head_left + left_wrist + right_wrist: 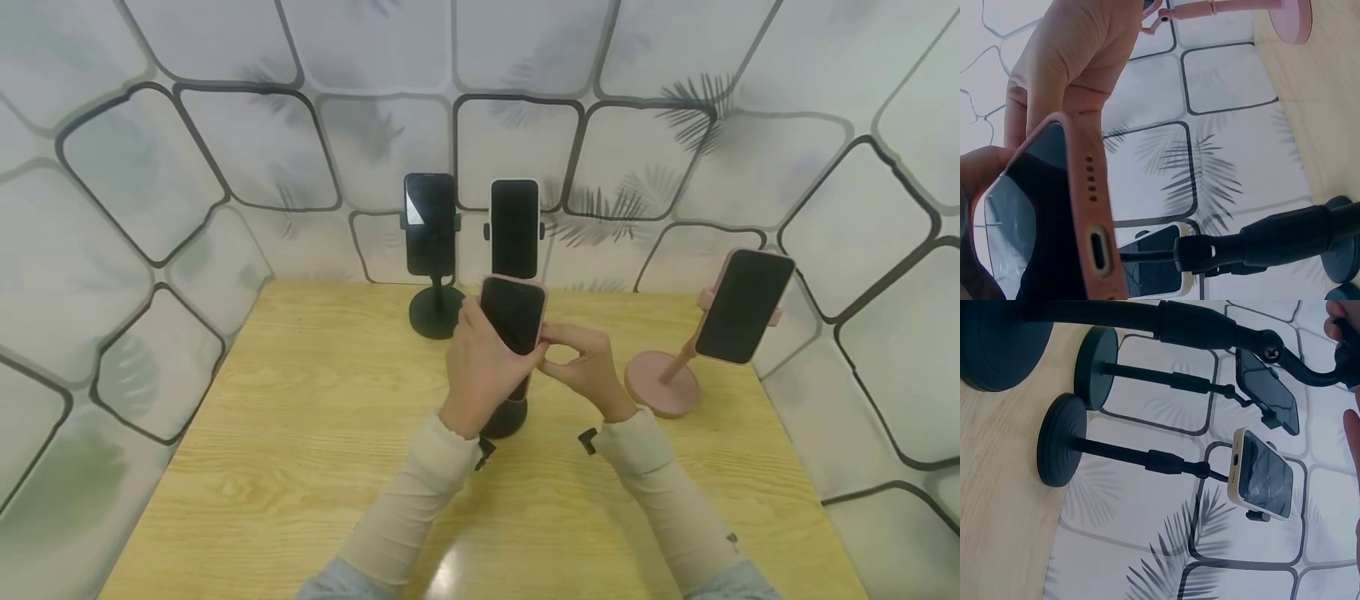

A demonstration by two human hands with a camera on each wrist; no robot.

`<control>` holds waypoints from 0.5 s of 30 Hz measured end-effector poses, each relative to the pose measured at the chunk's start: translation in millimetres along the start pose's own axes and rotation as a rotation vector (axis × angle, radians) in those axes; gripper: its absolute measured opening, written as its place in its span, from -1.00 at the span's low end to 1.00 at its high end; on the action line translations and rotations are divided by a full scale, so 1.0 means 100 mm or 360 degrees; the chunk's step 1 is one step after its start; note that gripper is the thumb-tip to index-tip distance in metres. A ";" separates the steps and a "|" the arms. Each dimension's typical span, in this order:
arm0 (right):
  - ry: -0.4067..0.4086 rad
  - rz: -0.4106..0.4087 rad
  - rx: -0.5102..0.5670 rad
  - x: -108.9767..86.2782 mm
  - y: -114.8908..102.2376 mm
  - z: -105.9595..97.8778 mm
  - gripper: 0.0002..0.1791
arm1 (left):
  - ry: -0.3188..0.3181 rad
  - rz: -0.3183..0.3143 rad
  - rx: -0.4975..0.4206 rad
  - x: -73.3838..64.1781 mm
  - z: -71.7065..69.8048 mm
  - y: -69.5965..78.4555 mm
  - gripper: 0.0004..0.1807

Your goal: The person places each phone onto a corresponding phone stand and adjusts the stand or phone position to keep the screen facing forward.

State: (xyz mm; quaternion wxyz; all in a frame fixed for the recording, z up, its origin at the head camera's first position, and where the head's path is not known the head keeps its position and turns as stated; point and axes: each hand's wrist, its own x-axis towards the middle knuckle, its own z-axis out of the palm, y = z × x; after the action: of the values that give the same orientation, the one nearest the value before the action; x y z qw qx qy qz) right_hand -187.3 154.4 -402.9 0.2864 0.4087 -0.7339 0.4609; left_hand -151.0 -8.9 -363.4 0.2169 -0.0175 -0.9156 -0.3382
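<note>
A phone in a pink case (513,310) leans back in front of me, dark screen facing up, on a black phone stand (506,421). My left hand (483,367) grips it by its left side, thumb across the lower front. From the right, my right hand (585,367) pinches its lower right edge between thumb and index finger. Up close in the left wrist view, the pink phone case (1094,206) shows its charging port and speaker holes. The black stand's bent neck (1307,374) reaches up to the phone in the right wrist view; its clamp is mostly hidden.
Behind stand a dark phone (430,237) and a white-edged phone (514,229), each upright on a black stand. To the right, another phone (745,307) sits tilted on a pink stand (662,383). A patterned wall covering (397,50) rises behind the wooden table (315,400).
</note>
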 end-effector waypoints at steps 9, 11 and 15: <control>-0.0054 -0.0101 -0.0084 0.01 -0.01 -0.10 -0.64 | -0.0049 -0.0068 -0.0138 -0.03 0.02 -0.02 0.04; -0.0068 -0.0108 -0.0087 0.02 -0.02 -0.10 -0.67 | -0.0041 -0.0096 -0.0174 -0.04 0.02 -0.02 0.05; -0.0071 -0.0155 -0.0168 0.02 -0.03 -0.10 -0.77 | -0.0029 -0.0111 -0.0205 -0.04 0.04 -0.01 0.05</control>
State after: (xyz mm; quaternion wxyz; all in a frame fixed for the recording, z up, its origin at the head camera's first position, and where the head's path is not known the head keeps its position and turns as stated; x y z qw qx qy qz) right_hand -185.1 162.6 -395.7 0.3132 0.4384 -0.7426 0.3978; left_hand -149.0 -6.8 -368.0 0.1949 -0.0025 -0.8939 -0.4036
